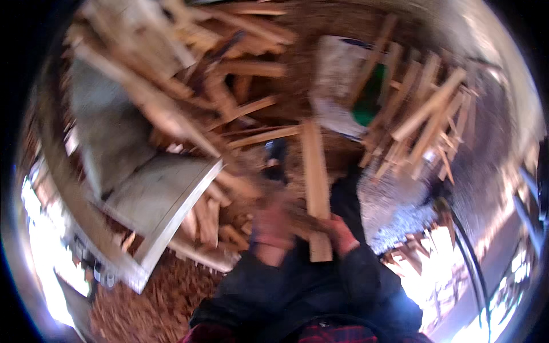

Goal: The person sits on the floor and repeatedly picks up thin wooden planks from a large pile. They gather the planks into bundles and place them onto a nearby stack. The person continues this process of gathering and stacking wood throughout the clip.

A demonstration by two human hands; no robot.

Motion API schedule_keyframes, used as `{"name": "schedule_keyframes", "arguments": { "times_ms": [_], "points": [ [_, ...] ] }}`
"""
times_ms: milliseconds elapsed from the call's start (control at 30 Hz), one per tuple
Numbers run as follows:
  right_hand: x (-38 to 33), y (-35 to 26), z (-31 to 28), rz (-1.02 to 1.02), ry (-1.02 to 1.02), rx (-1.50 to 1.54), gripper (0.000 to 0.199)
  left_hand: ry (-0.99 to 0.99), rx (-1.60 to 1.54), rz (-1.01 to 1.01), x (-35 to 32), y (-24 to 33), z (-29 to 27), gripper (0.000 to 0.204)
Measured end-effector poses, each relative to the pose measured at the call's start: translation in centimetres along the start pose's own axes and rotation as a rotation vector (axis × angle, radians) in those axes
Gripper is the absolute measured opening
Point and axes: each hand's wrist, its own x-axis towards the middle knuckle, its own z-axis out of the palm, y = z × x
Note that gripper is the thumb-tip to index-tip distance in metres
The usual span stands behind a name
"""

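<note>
A long, pale wooden board point(315, 177) stretches away from my lap, its near end between my forearms. At the board's right edge, near that end, my right hand point(343, 234) is closed on it. My left hand point(273, 223) is to the left of the board and smeared by motion, so its fingers do not show. A blurred, dark strip point(306, 216) runs from beside my left hand towards the board; its kind is unclear.
Split wood point(246, 68) lies heaped at the far left. A grey, bent panel point(160, 188) stands at the left, above wood chips point(166, 297). Several sticks point(426, 114) lean at the right, near a white and green sack point(337, 86). A dark cable point(472, 257) hangs at the right.
</note>
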Motion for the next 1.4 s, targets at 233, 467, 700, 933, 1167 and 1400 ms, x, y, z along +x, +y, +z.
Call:
{"name": "schedule_keyframes", "arguments": {
  "times_ms": [233,467,700,933,1167,1400],
  "points": [
    [-1.7,-2.0,-0.4,-0.011,0.009,-0.205,0.033,-0.390,0.332,0.147,-0.5,1.4,14.7,0.059],
    [-1.3,-2.9,2.2,0.039,0.087,-0.285,0.038,0.041,0.377,0.170,17.8,0.0,-2.1,0.039],
    [2.7,-2.6,5.0,-0.081,0.085,-0.259,0.042,0.703,0.015,0.406,28.0,14.4,-21.2,0.096],
    [6.9,-9.4,13.3,-0.291,0.032,-0.412,0.047,0.406,0.290,0.225,21.9,10.7,-14.4,0.081],
    [9.6,-11.2,14.3,-0.273,-0.102,-0.166,0.048,-0.096,0.423,0.158,8.1,3.9,-3.6,0.085],
    [11.5,-10.2,12.6,-0.164,-0.064,-0.048,0.036,-0.164,0.783,0.277,14.0,6.1,-8.4,0.077]
  ]
}}
